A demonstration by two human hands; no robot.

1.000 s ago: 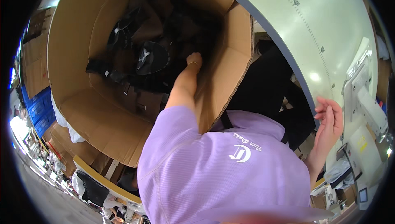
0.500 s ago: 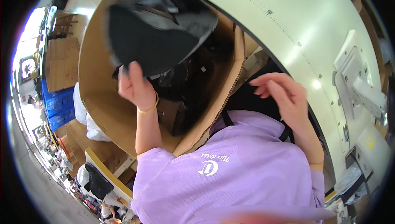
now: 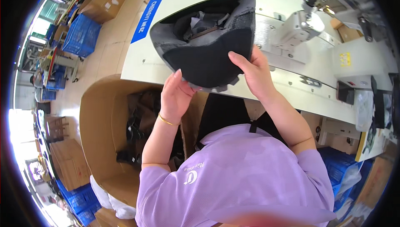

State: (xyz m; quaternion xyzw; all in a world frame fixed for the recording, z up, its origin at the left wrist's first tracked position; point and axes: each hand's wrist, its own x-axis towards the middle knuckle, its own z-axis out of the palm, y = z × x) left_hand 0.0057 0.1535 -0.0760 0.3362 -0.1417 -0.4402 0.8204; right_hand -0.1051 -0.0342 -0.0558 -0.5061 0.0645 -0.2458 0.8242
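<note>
A black and grey cap point(image 3: 204, 62) is held up over the front edge of the white table, its hollow side showing. Its wide curved black brim faces me, and inside lie a pale label-like scrap and a brown strip. My right hand point(image 3: 255, 75) grips the cap's right edge, thumb on top and the other fingers hidden behind. At the lower left edge, my left hand point(image 3: 176, 100) supports the cap, its fingertips partly out of sight beneath. Small grey tabs stick out along the lower rim.
The white table point(image 3: 137, 66) carries a sewing machine point(image 3: 298, 29) at the right. To my left, below the table, stands a large open cardboard box point(image 3: 98, 114) with dark pieces inside. A blue crate point(image 3: 81, 35) sits on the floor beyond, and blue bins point(image 3: 339, 164) stand at the right.
The cap has moved from above the cardboard box rightward to the table. My right hand, empty before, has taken hold of it too. My view has turned toward the table.
</note>
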